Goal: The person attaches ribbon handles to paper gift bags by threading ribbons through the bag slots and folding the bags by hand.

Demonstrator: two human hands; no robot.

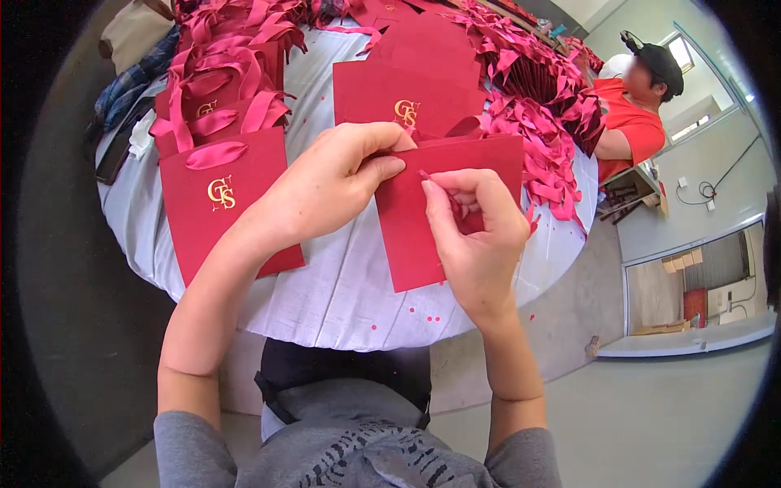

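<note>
A red paper gift bag (pixel 404 244) lies tilted on the table in front of me. My left hand (pixel 329 183) pinches its top edge between thumb and fingers. Over the bag's face, close to its top, my right hand (pixel 480 236) has thumb and forefinger pressed together on a small dark-pink ribbon end (pixel 423 174). Part of a ribbon also shows behind the bag's upper edge; the rest is hidden. Just beyond lies another red bag (pixel 366 93) with a gold emblem.
On the left, a row of red bags (pixel 264 187) with pink ribbon handles overlaps. Many ribboned bags (pixel 537 130) are heaped at the right. Small red paper dots (pixel 412 310) are scattered on the white table cover (pixel 325 305). A co-worker in red (pixel 634 122) sits at the far right.
</note>
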